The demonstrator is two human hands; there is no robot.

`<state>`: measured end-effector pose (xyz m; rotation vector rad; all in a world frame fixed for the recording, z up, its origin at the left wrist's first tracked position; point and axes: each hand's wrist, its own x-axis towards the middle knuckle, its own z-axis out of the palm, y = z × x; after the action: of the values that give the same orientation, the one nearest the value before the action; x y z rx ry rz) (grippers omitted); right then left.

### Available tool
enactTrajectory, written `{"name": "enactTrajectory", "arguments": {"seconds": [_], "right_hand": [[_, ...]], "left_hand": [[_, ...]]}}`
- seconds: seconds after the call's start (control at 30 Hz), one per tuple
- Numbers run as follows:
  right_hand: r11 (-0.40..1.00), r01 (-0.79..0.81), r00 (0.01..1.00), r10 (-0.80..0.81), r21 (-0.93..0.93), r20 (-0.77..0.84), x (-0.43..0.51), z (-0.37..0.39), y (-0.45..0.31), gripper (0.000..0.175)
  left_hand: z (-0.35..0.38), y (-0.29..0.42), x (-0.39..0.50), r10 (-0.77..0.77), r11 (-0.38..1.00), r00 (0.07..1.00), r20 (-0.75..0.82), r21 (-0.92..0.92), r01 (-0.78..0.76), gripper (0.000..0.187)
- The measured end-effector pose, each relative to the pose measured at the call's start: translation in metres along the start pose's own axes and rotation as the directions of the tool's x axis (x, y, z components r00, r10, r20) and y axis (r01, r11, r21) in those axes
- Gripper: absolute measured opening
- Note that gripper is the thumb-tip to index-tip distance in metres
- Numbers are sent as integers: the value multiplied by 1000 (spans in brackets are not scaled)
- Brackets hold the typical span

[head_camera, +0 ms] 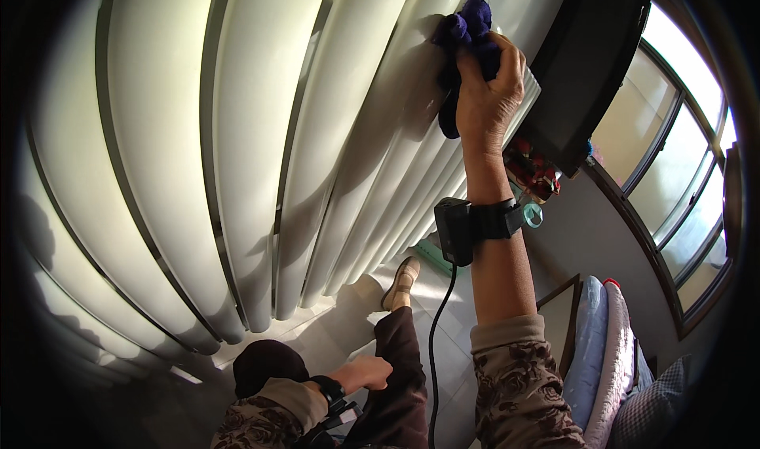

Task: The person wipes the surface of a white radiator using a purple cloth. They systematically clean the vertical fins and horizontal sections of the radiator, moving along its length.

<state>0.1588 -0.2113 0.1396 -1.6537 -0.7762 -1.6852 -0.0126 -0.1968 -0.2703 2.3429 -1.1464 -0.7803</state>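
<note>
My right hand (490, 96) is raised at the upper centre-right, its fingers closed around a dark purple cloth (469, 30). The cloth presses against the upper end of a white column radiator (356, 122), whose tubes fan across the left and middle of the view. Low in the view, near my thigh, my left hand (371, 372) is curled and away from the radiator; whether it holds anything is hidden. Each wrist wears a black strap, and the right one carries a small black box (454, 231) with a cable.
A large black panel (588, 63) stands right of the radiator, with red items (534, 173) below it. A framed window (677, 164) is at the far right. Folded bedding (599, 354) lies lower right. A green box (433, 256) sits on the tiled floor (451, 330) near my foot.
</note>
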Motion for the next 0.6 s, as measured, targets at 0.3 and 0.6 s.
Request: {"name": "enactTrajectory", "arguments": {"seconds": [0.3,0.6], "right_hand": [[891,-451,885,440,50,150,-229,-19,-16,46],[961,-265,946,244,75,214,-115,-35,-24,51]], "left_hand": [[-10,3,-9,63,997,997,39,35,-65,37],[-10,-3,0,35,998,998,57,58,-38,34]]}}
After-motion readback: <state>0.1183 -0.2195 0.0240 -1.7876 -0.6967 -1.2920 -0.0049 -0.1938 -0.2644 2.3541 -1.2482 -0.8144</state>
